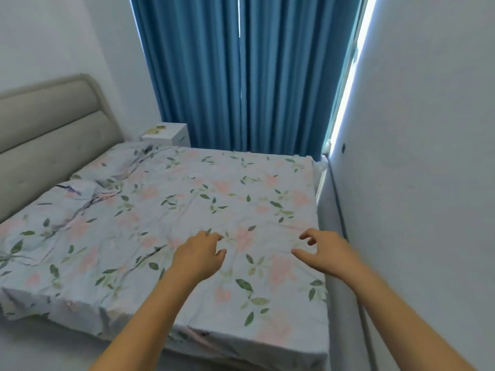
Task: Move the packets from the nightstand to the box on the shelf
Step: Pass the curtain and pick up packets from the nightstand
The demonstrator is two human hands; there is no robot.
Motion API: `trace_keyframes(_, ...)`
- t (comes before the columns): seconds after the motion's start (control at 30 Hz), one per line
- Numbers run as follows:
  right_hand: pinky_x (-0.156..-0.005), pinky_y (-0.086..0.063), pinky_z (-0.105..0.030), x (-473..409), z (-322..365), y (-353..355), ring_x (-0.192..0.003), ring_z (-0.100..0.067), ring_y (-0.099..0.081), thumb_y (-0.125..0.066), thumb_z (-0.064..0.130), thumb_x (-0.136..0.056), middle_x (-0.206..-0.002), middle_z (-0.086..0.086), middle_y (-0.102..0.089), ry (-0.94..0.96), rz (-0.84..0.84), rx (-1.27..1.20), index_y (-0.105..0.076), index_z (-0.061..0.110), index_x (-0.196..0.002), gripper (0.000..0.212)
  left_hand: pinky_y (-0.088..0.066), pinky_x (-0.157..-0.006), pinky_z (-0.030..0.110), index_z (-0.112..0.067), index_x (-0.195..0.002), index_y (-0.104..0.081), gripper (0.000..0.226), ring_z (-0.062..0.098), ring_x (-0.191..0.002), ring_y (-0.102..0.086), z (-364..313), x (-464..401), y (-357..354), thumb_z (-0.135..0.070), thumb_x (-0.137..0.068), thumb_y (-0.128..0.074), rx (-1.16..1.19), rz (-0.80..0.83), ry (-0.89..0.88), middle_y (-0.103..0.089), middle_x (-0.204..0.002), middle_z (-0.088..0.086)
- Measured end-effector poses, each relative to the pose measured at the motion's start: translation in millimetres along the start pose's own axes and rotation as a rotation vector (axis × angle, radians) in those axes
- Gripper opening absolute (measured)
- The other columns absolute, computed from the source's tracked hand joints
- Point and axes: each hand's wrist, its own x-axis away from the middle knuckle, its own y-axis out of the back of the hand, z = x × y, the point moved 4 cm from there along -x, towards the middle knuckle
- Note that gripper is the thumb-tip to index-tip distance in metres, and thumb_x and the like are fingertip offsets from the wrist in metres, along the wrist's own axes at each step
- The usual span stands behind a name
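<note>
Right now I'm looking across a bed (pixel 187 199) covered with a pale floral sheet, with both of my bare arms stretched out in front of me above its near end. My left hand (pixel 199 254) is held palm down with the fingers loosely curled and slightly apart, gripping nothing. My right hand (pixel 324 253) is a little to the right of it, near the right edge of the mattress, also palm down, with the thumb stuck out toward the left and the fingers bent and spread; it is empty too. I cannot tell whether either hand touches the sheet or only hovers over it.

Far off, at the far left corner of the bed, stands the white nightstand (pixel 171 135), tucked between the padded grey headboard (pixel 51 135) on the left and the blue curtain (pixel 241 76) behind it. On its top, toward the left side, lie the packets (pixel 156 129), which show only as a small yellowish-green patch; they are too small and blurred for me to count. They are well apart from both hands, with most of the bed between.

A white wall (pixel 415 129) runs along the right side of the bed, and a bright strip of daylight shows where the curtain meets it.
</note>
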Motion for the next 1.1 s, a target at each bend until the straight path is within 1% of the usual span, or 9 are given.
trace_keyframes(0.13,-0.090,-0.049,-0.032,0.1,-113.3,38.7,-0.113,-0.015,-0.059,-0.057,0.062,-0.084,-0.127,0.007,-0.061,-0.104,-0.016,-0.011,-0.053,0.032,-0.130,0.056,-0.049,-0.094,0.038,-0.026,-0.143,-0.040,0.048,0.024,-0.122,-0.052,-125.9,-40.8,-26.4,-0.046,-0.099,-0.039,0.011,0.047,-0.113,-0.044,-0.142,0.002)
trace_keyframes(0.23,-0.087,-0.047,-0.029,2.2,-187.6,71.7,-0.113,-0.014,-0.058,-0.056,0.062,-0.084,-0.126,0.008,-0.061,-0.161,-0.038,0.005,-0.053,0.033,-0.130,0.054,-0.048,-0.095,0.038,-0.027,-0.142,-0.041,0.047,0.023,-0.122,-0.051,-211.6,-66.1,-38.0,-0.046,-0.099,-0.039,0.028,0.045,-0.194,-0.044,-0.143,0.001)
trace_keyframes(0.4,-0.081,-0.045,-0.025,4.3,-273.8,112.6,-0.110,-0.011,-0.057,-0.055,0.060,-0.086,-0.124,0.010,-0.060,-0.222,-0.060,0.003,-0.052,0.034,-0.129,0.050,-0.047,-0.095,0.036,-0.027,-0.141,-0.043,0.046,0.022,-0.120,-0.053,-312.0,-93.1,-47.4,-0.045,-0.099,-0.039,0.032,0.068,-0.292,-0.044,-0.142,0.000)
trace_keyframes(0.5,-0.080,-0.045,-0.025,1.3,-311.3,128.7,-0.113,-0.011,-0.056,-0.055,0.061,-0.086,-0.126,0.011,-0.059,-0.254,-0.089,0.007,-0.051,0.034,-0.130,0.052,-0.048,-0.094,0.036,-0.027,-0.140,-0.044,0.045,0.021,-0.116,-0.056,-353.1,-112.2,-50.6,-0.046,-0.099,-0.040,0.010,0.073,-0.338,-0.048,-0.138,0.000)
trace_keyframes(0.63,-0.085,-0.046,-0.027,-11.6,-347.6,146.8,-0.116,-0.012,-0.054,-0.055,0.059,-0.087,-0.127,0.010,-0.059,-0.268,-0.144,-0.004,-0.051,0.034,-0.132,0.052,-0.050,-0.093,0.034,-0.028,-0.137,-0.046,0.043,0.019,-0.115,-0.056,-389.9,-142.5,-49.7,-0.045,-0.098,-0.040,0.000,0.060,-0.370,-0.052,-0.135,-0.001)
trace_keyframes(0.8,-0.086,-0.045,-0.026,-41.1,-387.5,162.3,-0.117,-0.011,-0.052,-0.056,0.057,-0.088,-0.125,0.011,-0.060,-0.268,-0.127,-0.054,-0.052,0.034,-0.130,0.048,-0.048,-0.096,0.034,-0.028,-0.137,-0.047,0.043,0.020,-0.117,-0.055,-427.7,-187.1,-49.8,-0.045,-0.098,-0.041,-0.018,0.081,-0.377,-0.051,-0.137,-0.001)
trace_keyframes(0.97,-0.080,-0.041,-0.021,-96.2,-431.1,167.7,-0.105,-0.009,-0.057,-0.060,0.052,-0.087,-0.123,0.011,-0.061,-0.295,-0.142,-0.174,-0.053,0.033,-0.128,0.046,-0.047,-0.098,0.033,-0.027,-0.139,-0.045,0.044,0.021,-0.120,-0.054,-471.6,-250.8,-53.4,-0.044,-0.099,-0.041,-0.029,0.091,-0.393,-0.049,-0.139,0.001)
trace_keyframes(1.03,-0.084,-0.045,-0.024,-129.0,-438.5,164.2,-0.106,-0.010,-0.057,-0.059,0.052,-0.086,-0.124,0.011,-0.060,-0.274,-0.104,-0.180,-0.052,0.035,-0.129,0.047,-0.048,-0.098,0.033,-0.027,-0.139,-0.045,0.044,0.021,-0.119,-0.055,-488.8,-284.0,-53.2,-0.045,-0.098,-0.042,-0.027,0.102,-0.403,-0.050,-0.140,0.000)
trace_keyframes(1.1,-0.087,-0.046,-0.025,-167.9,-445.2,168.3,-0.111,-0.010,-0.057,-0.059,0.052,-0.086,-0.125,0.011,-0.060,-0.257,-0.088,-0.174,-0.050,0.036,-0.131,0.048,-0.048,-0.098,0.034,-0.027,-0.139,-0.045,0.044,0.021,-0.119,-0.055,-502.4,-323.3,-48.1,-0.045,-0.098,-0.043,-0.027,0.097,-0.411,-0.050,-0.140,0.000)
